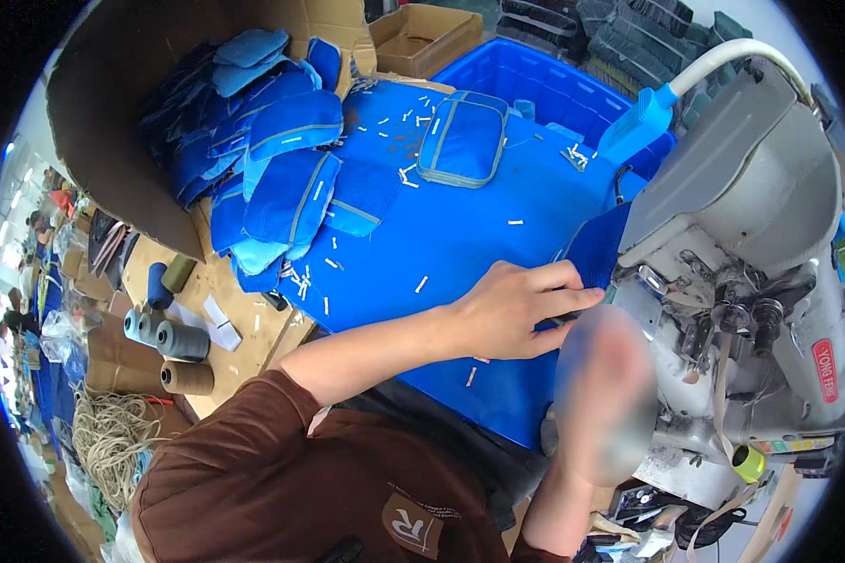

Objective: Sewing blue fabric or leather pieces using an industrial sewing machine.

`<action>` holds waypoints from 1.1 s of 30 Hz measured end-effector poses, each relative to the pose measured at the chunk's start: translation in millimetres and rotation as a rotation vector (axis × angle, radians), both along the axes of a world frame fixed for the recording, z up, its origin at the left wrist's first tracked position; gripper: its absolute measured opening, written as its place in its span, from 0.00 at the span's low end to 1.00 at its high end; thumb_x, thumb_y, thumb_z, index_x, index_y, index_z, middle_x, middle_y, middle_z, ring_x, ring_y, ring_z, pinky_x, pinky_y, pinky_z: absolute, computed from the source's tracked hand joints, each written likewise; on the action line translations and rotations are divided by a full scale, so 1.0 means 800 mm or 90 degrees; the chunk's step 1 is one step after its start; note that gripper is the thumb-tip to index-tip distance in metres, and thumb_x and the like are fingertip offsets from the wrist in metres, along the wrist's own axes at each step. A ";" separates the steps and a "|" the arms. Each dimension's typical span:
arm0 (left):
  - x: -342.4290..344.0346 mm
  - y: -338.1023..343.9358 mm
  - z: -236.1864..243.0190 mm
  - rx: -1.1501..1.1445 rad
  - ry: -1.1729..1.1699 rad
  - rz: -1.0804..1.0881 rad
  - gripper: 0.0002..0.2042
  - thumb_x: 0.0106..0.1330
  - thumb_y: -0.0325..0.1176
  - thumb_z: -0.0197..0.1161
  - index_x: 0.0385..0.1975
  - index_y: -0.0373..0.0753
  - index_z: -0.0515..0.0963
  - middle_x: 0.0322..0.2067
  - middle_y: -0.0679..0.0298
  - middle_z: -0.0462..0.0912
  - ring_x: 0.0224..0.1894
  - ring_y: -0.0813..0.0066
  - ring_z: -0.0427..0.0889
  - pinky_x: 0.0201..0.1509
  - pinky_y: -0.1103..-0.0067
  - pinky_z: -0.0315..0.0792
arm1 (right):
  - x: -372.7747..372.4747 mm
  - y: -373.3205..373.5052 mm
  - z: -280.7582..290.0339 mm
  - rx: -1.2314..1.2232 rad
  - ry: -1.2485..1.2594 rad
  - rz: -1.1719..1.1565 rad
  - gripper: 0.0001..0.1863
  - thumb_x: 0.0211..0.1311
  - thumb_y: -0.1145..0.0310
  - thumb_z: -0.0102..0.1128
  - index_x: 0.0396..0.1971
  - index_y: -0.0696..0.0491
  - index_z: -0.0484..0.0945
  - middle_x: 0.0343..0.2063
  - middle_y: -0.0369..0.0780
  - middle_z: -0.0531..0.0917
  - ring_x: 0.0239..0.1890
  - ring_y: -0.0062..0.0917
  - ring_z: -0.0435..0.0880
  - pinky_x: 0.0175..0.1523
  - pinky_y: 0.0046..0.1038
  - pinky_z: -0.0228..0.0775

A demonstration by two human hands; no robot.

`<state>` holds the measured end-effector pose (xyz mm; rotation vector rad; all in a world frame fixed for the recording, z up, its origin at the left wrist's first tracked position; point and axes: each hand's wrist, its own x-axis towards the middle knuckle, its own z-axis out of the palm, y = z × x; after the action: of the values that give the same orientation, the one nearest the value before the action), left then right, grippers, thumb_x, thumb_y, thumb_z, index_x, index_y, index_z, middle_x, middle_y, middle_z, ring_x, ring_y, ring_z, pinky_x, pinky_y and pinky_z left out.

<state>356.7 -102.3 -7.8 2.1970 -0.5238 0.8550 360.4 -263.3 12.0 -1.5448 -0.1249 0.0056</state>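
My left hand (pixel 526 308) reaches across the blue worktop, its fingers bent and closed on a blue fabric piece (pixel 601 242). That piece lies against the grey sewing machine (pixel 730 178), and its far end goes out of sight behind the machine's body. Close beside my left fingertips is my right hand (pixel 608 394), which a blurred patch covers, so its fingers cannot be made out. Farther off on the worktop lies a blue zipped pouch (pixel 462 139) with grey trim.
Blue fabric pieces (pixel 286 122) pile up out of a cardboard box (pixel 99 122) at the far left. Thread cones (pixel 182 340) stand on a wooden board. Behind the worktop is a blue plastic crate (pixel 545 70). Small white tags (pixel 422 283) lie scattered about.
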 end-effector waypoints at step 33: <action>0.002 -0.030 0.007 0.037 0.020 0.101 0.18 0.53 0.21 0.73 0.46 0.32 0.83 0.30 0.61 0.81 0.26 0.75 0.81 0.23 0.80 0.72 | -0.040 -0.128 -0.089 -0.497 -0.144 -0.005 0.25 0.47 0.75 0.76 0.46 0.58 0.75 0.41 0.48 0.80 0.41 0.42 0.85 0.45 0.35 0.79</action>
<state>358.1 -126.6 -2.5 2.3256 -0.3670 0.8971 328.7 -365.9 -59.4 -2.3236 -0.3221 -0.1423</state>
